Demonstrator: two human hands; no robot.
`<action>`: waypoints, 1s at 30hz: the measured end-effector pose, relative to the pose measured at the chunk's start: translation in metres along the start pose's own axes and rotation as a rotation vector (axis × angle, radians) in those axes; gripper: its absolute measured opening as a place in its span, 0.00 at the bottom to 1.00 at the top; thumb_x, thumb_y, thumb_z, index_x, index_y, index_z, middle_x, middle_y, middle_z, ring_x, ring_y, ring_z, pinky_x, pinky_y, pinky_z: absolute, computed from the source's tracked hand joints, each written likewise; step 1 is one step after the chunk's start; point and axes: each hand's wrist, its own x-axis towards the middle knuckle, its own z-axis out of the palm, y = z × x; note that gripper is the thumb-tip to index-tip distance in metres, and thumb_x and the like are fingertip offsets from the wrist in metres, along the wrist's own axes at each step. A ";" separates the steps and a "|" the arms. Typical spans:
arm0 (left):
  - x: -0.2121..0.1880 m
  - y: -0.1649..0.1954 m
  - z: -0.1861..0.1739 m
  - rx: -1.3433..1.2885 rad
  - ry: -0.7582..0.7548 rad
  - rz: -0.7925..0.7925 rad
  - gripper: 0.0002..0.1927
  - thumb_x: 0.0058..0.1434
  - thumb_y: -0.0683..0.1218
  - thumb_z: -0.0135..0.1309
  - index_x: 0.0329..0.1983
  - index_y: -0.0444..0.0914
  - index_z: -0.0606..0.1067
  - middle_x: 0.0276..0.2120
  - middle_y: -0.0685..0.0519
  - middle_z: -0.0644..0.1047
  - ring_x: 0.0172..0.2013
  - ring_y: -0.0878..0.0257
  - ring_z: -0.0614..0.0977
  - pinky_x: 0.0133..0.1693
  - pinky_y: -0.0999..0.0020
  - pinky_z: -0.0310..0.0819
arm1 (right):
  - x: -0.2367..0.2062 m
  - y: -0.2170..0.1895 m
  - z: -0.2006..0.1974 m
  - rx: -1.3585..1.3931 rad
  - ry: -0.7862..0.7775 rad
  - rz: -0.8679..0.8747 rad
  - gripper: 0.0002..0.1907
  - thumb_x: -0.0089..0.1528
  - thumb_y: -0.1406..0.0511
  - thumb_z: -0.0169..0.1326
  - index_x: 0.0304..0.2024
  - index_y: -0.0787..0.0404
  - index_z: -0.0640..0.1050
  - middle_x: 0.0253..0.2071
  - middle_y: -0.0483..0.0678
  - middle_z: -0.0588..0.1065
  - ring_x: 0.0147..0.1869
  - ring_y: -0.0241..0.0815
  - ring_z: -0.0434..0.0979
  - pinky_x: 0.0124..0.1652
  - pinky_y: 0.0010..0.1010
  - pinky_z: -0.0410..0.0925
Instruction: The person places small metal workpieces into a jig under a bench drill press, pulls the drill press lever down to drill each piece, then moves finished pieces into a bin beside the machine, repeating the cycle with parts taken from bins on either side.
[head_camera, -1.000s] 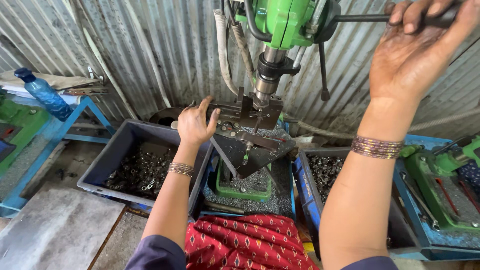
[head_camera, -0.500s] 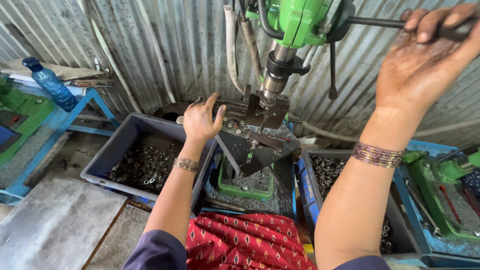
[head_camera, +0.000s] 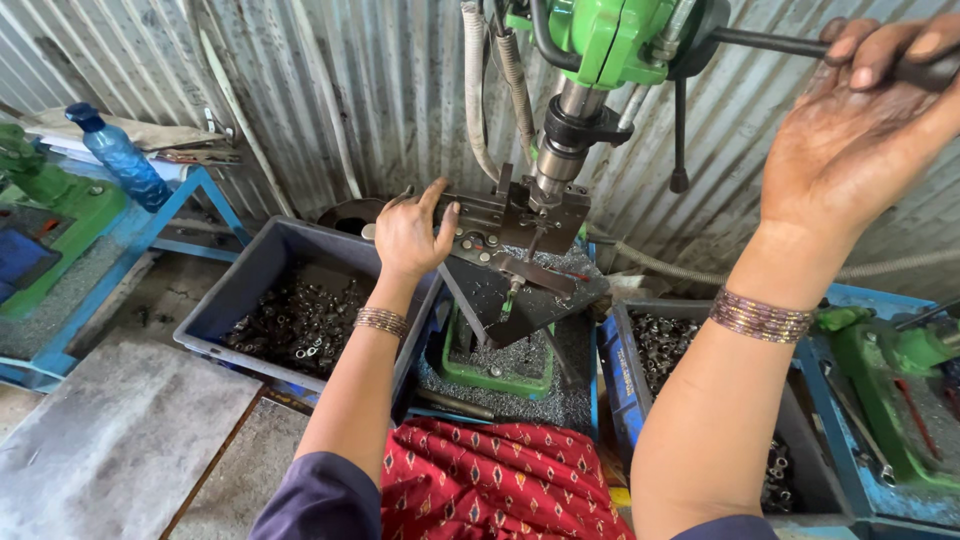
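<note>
since a moment ago my left hand (head_camera: 412, 232) is sliding further onto the metal jig (head_camera: 515, 215) under the green drill press (head_camera: 600, 40), fingers resting loosely spread on it, while my right hand (head_camera: 865, 130) is clenching the feed lever (head_camera: 770, 42) overhead.

Floor (head_camera: 120, 450): grey slab at lower left, dusty. A blue-grey bin (head_camera: 250, 275) of small dark metal parts stands on it at left. A second bin (head_camera: 800, 470) of similar parts stands at right, partly hidden by an arm. Between the bins sits the green machine base (head_camera: 495, 375), with grey metal filings (head_camera: 560, 400) spread around it. A blue bench (head_camera: 75, 270) at far left carries a green machine (head_camera: 45, 195); a blue bottle (head_camera: 118, 155) stands behind it.
</note>
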 end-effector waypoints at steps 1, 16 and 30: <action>0.000 0.000 0.000 0.003 0.006 0.002 0.20 0.66 0.53 0.53 0.54 0.37 0.79 0.25 0.41 0.79 0.32 0.43 0.82 0.53 0.52 0.75 | -0.001 0.000 0.001 0.000 0.000 0.001 0.24 0.79 0.51 0.45 0.35 0.59 0.62 0.28 0.46 0.58 0.32 0.41 0.54 0.45 0.34 0.57; -0.001 -0.002 -0.001 0.012 0.011 0.003 0.19 0.65 0.52 0.54 0.54 0.38 0.79 0.26 0.40 0.79 0.32 0.42 0.82 0.51 0.52 0.76 | -0.010 0.000 0.001 0.003 0.014 -0.011 0.24 0.79 0.51 0.45 0.35 0.59 0.61 0.28 0.46 0.59 0.33 0.42 0.55 0.48 0.34 0.59; -0.002 -0.002 -0.001 0.023 -0.015 -0.023 0.20 0.65 0.52 0.53 0.55 0.37 0.79 0.25 0.41 0.79 0.31 0.43 0.82 0.50 0.52 0.76 | -0.018 -0.002 0.003 -0.004 0.026 -0.023 0.24 0.79 0.51 0.45 0.34 0.59 0.61 0.28 0.47 0.59 0.33 0.42 0.56 0.51 0.34 0.60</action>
